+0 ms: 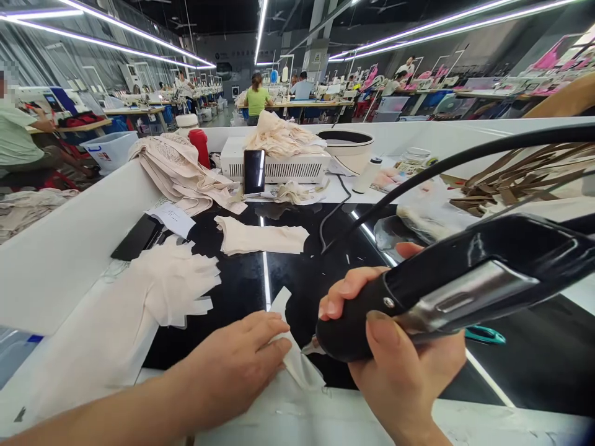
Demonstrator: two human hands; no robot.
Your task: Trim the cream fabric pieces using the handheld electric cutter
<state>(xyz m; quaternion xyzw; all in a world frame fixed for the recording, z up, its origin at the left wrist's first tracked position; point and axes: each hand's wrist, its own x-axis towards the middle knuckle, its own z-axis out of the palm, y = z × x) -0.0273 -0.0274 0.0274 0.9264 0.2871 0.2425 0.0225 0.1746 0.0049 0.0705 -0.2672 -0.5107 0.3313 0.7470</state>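
My right hand [404, 365] is wrapped round a black corded hand cutter [465, 279], whose long silver lever runs along its side. The cutter's narrow metal tip [313, 347] points left and lies at the edge of a pale fabric strip [297, 362]. Over that strip, my left hand [242, 359] is laid with its fingers close together, pressing it against the black tabletop [242, 291]; the thumb is hidden. Left of this hand, a fanned stack of cream fabric pieces [171, 279] hangs over the table's edge. Farther back lies a folded cream fabric bundle [264, 238].
A vented white box [297, 167] stands at the back with cloth on top and a phone [254, 171] against it. Cream cloth [181, 167] is heaped at the left. Teal-handled snips [486, 334] lie at right. A black cable [418, 176] arches over the table.
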